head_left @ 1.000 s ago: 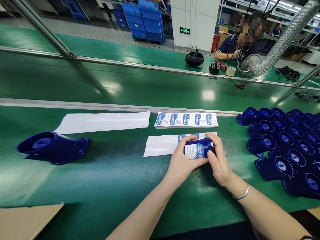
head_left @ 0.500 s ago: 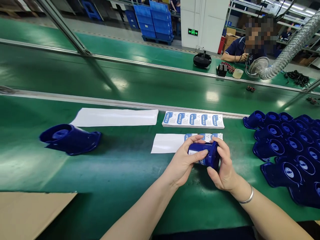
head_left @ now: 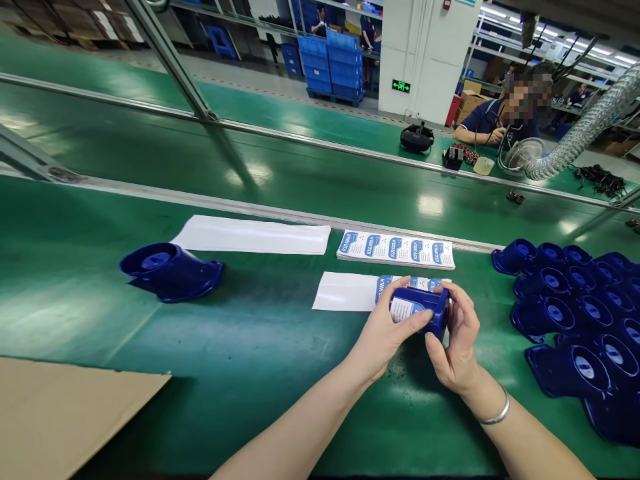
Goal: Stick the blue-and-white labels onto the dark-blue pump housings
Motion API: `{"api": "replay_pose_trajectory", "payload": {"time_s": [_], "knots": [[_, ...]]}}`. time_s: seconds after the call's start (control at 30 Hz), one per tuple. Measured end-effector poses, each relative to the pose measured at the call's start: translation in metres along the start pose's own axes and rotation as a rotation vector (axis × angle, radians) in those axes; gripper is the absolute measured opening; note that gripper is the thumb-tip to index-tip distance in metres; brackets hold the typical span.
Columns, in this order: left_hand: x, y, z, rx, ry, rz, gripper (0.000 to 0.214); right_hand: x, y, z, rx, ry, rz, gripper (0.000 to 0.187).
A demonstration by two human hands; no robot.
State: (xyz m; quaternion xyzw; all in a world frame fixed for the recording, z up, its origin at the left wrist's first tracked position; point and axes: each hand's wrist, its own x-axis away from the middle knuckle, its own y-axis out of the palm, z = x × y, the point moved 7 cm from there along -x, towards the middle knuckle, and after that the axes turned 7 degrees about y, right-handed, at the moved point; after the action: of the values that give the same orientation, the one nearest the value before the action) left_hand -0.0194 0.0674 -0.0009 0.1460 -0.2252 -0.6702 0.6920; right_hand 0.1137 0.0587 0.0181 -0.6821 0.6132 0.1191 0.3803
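Observation:
Between my two hands is a dark blue plastic housing (head_left: 419, 298), lying sideways above the green table, with a white and blue label on the side that faces me. My left hand (head_left: 393, 327) wraps round its left end, the thumb pressed along the label. At the flanged right end, the fingers and thumb of my right hand (head_left: 457, 337) grip the rim. Just behind the housing lies a partly used label sheet (head_left: 345, 291), its left part blank and its printed part half covered by my hands. Farther back sits a stack of printed label sheets (head_left: 395, 249).
White backing strips (head_left: 255, 235) lie at the back left, near a single blue housing (head_left: 170, 270). Several more blue housings (head_left: 555, 313) stand in rows at the right. Cardboard (head_left: 75, 413) covers the near left corner. Beyond the metal rail, a person (head_left: 483, 123) sits by a flexible duct (head_left: 585, 127).
The housing has turned a little in my hands, so more of its label shows. The whole view has shifted, moving the scene right and slightly down.

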Motion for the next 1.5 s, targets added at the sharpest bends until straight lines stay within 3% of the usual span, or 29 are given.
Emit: {"api": "replay_pose_trajectory", "payload": {"time_s": [0.17,0.37,0.57,0.67,0.77,0.87,1.1,1.23,1.3,1.37,1.43,1.5], "knots": [[0.002,0.001,0.008,-0.050,0.043,-0.045,0.064,-0.001,-0.003,-0.008,0.002,-0.072,-0.043,0.079],[0.002,-0.006,0.016,0.014,0.059,0.045,0.037,-0.003,-0.001,-0.012,0.012,-0.103,-0.066,0.084],[-0.006,-0.013,0.016,0.119,0.014,0.081,0.039,-0.001,0.000,-0.005,-0.020,-0.045,-0.040,0.077],[-0.007,-0.012,0.017,0.098,-0.025,-0.002,0.048,-0.001,-0.004,0.006,-0.105,0.091,-0.008,0.067],[-0.006,-0.004,0.021,0.004,-0.051,-0.167,0.055,-0.002,-0.009,0.018,-0.172,0.261,0.039,0.059],[-0.005,0.000,0.026,-0.063,-0.022,-0.259,0.070,-0.002,-0.012,0.023,-0.215,0.340,0.067,0.055],[-0.009,-0.013,0.016,0.035,-0.151,-0.123,0.036,-0.003,-0.007,0.008,-0.232,0.173,-0.051,0.064],[-0.010,-0.019,0.003,0.082,-0.220,-0.048,0.035,0.000,-0.006,0.009,-0.284,0.205,-0.048,0.063],[-0.009,-0.017,0.007,0.022,-0.147,-0.095,0.043,0.004,-0.009,0.019,-0.359,0.311,0.012,0.061],[-0.007,-0.009,0.022,-0.159,0.054,-0.223,0.052,0.010,-0.010,0.035,-0.472,0.473,0.070,0.058],[0.001,0.004,0.040,-0.418,0.292,-0.367,0.065,0.017,-0.004,0.052,-0.611,0.647,0.061,0.055],[0.010,0.012,0.050,-0.631,0.435,-0.430,0.077,0.022,0.006,0.062,-0.736,0.773,0.002,0.052]]}}
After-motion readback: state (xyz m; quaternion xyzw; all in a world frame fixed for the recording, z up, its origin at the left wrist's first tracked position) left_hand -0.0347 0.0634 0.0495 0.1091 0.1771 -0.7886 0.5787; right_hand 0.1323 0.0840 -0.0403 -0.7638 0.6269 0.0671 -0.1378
